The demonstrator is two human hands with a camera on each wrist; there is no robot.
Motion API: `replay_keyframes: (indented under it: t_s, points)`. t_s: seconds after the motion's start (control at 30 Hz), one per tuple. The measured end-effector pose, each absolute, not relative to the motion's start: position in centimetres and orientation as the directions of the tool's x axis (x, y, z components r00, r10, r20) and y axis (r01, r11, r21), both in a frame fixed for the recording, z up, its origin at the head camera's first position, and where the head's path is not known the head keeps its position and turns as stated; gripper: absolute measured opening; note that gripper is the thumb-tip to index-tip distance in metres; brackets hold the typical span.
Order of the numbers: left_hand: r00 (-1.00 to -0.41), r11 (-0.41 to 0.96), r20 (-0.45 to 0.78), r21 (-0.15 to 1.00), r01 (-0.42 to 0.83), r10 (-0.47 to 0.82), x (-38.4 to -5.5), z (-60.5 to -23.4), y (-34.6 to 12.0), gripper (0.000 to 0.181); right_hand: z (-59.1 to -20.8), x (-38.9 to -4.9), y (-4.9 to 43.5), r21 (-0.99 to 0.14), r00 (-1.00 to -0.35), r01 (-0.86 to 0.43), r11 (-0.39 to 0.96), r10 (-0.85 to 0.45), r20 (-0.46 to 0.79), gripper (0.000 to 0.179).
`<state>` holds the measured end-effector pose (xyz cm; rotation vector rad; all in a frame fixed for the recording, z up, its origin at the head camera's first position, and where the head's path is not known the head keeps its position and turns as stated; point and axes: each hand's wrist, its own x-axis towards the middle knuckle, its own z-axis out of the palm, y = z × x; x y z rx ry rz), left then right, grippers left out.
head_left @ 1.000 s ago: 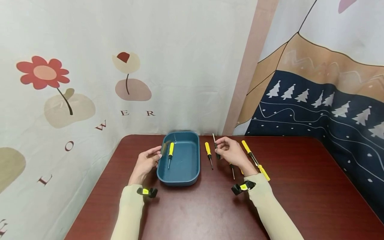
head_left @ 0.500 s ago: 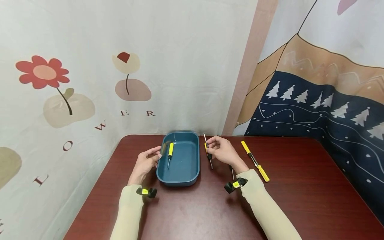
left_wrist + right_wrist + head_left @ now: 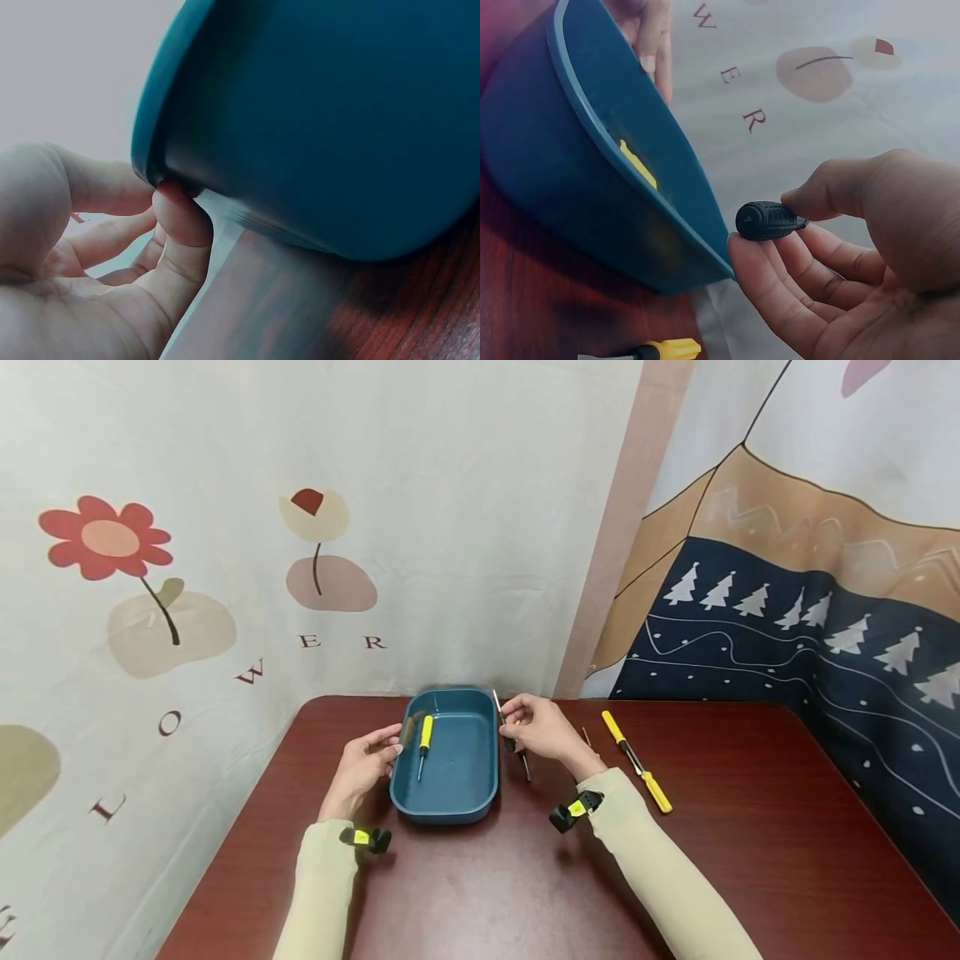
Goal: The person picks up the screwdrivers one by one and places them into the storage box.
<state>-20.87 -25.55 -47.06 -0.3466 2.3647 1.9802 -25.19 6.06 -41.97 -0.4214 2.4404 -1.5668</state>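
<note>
My left hand (image 3: 363, 768) is at the left side of a blue plastic bin (image 3: 457, 817), pinching its rim (image 3: 142, 142) with thumb and fingertip. Inside the bin lies a yellow-handled screwdriver (image 3: 426, 735). By the bin's right rim, my right hand (image 3: 543, 727) holds a black-handled screwdriver (image 3: 766, 220) between thumb and fingers, its metal shaft pointing up and away. Below that hand another yellow-and-black screwdriver (image 3: 676, 349) lies on the table, partly hidden in the head view.
Two more yellow-handled screwdrivers (image 3: 655, 791) lie end to end at the right on the dark red table (image 3: 465, 893). A thin shaft (image 3: 587, 737) shows behind the right wrist. A printed curtain (image 3: 480, 527) hangs along the table's back edge.
My right hand has moved left with the black-handled screwdriver, from right of the loose yellow screwdriver to the bin's right rim. My left hand and the bin have stayed in place.
</note>
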Motion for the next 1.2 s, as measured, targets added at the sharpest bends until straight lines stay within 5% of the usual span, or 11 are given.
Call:
replay_keyframes:
  t_s: [1.2]
  points:
    - [-0.973, 0.207, -0.178, 0.956, -0.207, -0.149, -21.1, -47.3, -25.7, 0.041, -40.8, -26.5, -0.1, -0.869, -0.918, -0.051, 0.493, -0.366, -0.154, 0.021]
